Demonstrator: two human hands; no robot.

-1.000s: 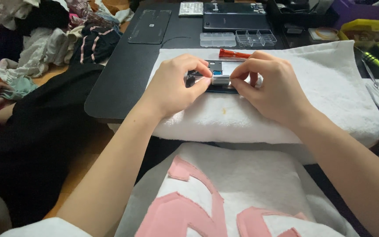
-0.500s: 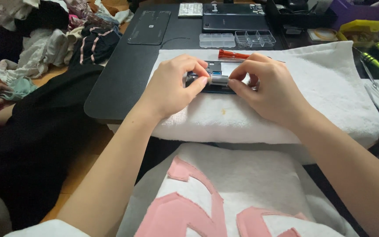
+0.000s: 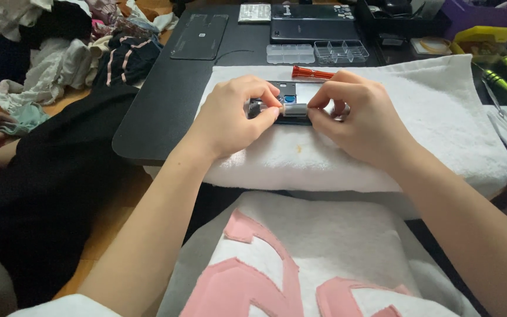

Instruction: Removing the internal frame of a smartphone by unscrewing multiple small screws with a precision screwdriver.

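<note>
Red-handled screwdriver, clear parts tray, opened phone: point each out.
Red-handled screwdriver (image 3: 312,73): head view, middle of the handle.
Clear parts tray (image 3: 341,51): head view, centre compartments.
Opened phone (image 3: 289,93): head view, exposed interior between the hands.

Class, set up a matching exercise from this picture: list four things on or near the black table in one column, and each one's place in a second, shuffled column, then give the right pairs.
Things:
1. red tool
2. opened phone
3. clear parts trays
4. heap of clothes

Places:
A. on the floor, left of the black table
B. between the left hand and right hand
C. on the white towel, just beyond the hands
D. on the bare table, beyond the towel

Pairs: 1-C, 2-B, 3-D, 4-A
</note>
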